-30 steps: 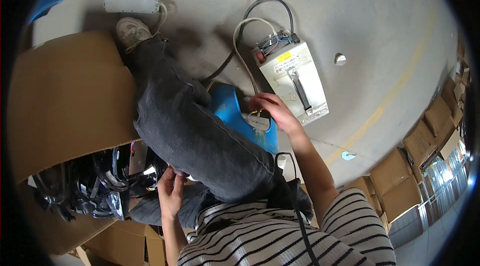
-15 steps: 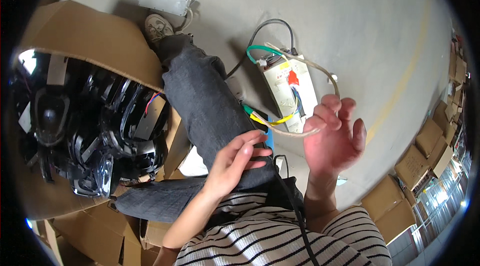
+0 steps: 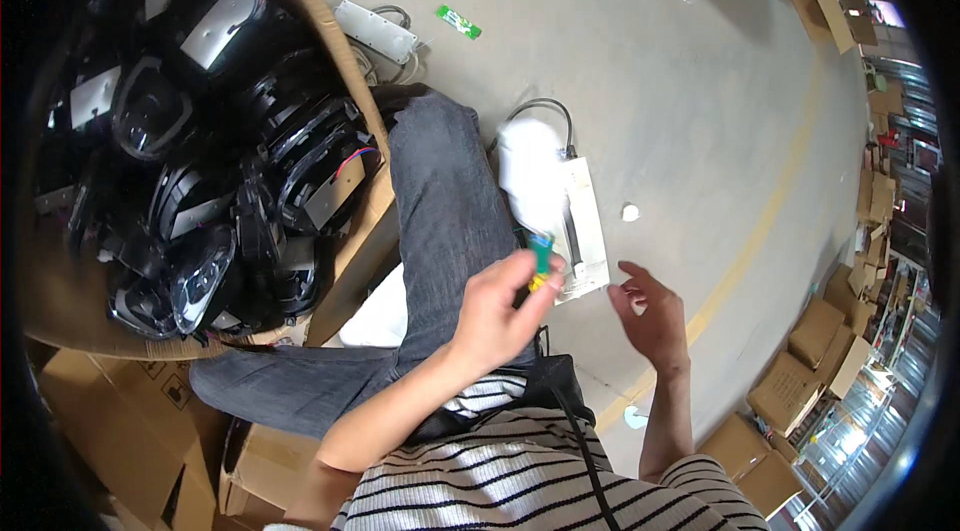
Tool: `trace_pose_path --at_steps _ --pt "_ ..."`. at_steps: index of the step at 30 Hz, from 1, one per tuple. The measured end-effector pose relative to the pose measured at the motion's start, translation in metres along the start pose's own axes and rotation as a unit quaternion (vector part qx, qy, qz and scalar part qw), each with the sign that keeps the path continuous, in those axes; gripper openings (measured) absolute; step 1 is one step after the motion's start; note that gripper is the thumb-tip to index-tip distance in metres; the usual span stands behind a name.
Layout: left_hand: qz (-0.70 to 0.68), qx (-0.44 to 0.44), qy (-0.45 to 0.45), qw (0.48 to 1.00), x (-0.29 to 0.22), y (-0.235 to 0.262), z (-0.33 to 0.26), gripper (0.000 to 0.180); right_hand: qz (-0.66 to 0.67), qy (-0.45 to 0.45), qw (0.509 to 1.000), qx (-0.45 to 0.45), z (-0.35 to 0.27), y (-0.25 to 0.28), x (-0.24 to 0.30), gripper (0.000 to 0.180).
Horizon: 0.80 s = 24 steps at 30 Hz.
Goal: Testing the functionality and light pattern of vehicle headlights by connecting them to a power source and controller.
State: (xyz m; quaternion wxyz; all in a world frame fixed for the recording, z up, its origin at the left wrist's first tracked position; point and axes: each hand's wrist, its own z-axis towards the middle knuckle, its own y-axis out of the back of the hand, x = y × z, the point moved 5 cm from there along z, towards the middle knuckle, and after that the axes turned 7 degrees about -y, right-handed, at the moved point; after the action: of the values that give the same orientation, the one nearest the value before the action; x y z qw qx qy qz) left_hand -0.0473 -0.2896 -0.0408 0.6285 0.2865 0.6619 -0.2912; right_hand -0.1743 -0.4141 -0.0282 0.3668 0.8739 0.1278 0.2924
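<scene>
My left hand [image 3: 500, 311] is closed in a pinch on a small green and yellow connector [image 3: 541, 253]. Directly beyond it is a bright white oblong thing [image 3: 532, 171], too blurred to name; whether it joins the connector I cannot tell. It hides part of a pale metal box [image 3: 592, 231] on the floor, which has a black cable [image 3: 545, 100] looping from its far end. To the right of the box my right hand [image 3: 650, 316] hovers with bent fingers apart and nothing in them.
On the left, a big cardboard box [image 3: 345, 51] holds several black headlamp-like housings [image 3: 150, 111]. A grey metal box [image 3: 375, 31] with cables and a green wrapper [image 3: 459, 22] lie farther off. Cartons [image 3: 815, 331] line the right side. A small white piece [image 3: 630, 213] lies near my right hand.
My right hand has let go of the pale cable and dropped lower. My left hand has moved right and closed on the connector. The white thing has come over the metal box. The view has shifted.
</scene>
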Motion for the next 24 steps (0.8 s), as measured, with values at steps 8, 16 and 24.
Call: trace_pose_path --at_steps 8,16,24 --pt "0.316 0.075 -0.209 0.922 -0.043 0.0 -0.027 0.018 0.526 0.181 0.831 -0.028 -0.027 0.004 0.115 0.046" --pt "0.145 -0.002 -0.129 0.981 -0.021 0.022 -0.051 0.031 0.623 0.166 0.763 -0.032 -0.052 0.034 0.096 0.045" --pt "-0.354 0.061 0.389 0.849 0.072 -0.02 -0.049 0.047 0.579 0.328 0.745 0.057 -0.094 0.045 0.11 0.036"
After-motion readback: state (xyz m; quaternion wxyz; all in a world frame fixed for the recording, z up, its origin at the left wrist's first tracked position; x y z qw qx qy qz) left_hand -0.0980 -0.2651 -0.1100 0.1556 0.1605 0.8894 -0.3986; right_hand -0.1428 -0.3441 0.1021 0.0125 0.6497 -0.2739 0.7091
